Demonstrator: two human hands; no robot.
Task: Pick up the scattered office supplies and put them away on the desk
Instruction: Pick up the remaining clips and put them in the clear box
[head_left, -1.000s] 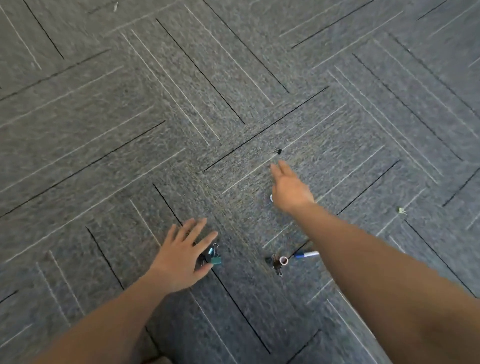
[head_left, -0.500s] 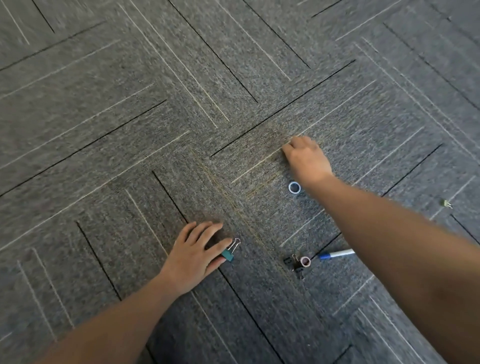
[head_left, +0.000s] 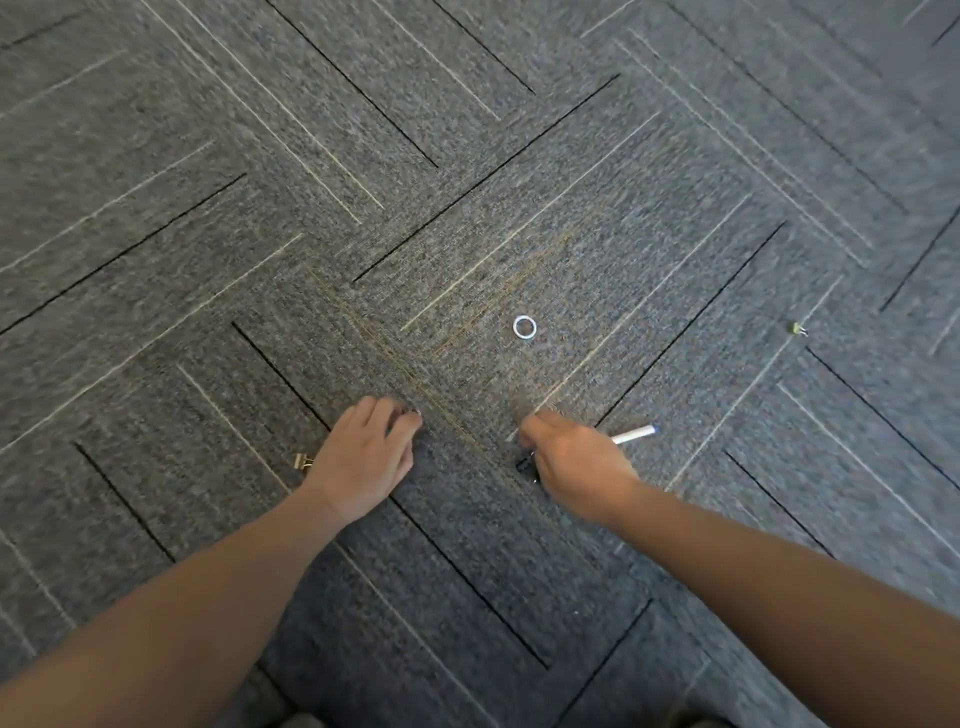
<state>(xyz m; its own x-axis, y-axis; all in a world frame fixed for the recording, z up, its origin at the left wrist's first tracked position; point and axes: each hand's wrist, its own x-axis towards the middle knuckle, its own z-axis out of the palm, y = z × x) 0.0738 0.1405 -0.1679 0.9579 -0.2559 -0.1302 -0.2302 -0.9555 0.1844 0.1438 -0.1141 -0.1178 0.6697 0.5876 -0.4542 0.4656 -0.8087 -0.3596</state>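
Carpet (head_left: 208, 156): white ring (head_left: 524, 327) beyond hands, pen (head_left: 632, 434) beside right hand (head_left: 576, 470).

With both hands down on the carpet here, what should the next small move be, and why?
Probably the right hand closing on the small dark clips under its fingertips and lifting them. It already sits over them, with the pen just beside it. The white ring lies farther out on the carpet, so it can wait.

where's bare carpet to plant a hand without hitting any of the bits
Free: the whole stretch beyond the ring, and the floor between the two forearms. Crowded: around the right hand, with the pen and dark clips beside it; a gold clip sits by the left hand.
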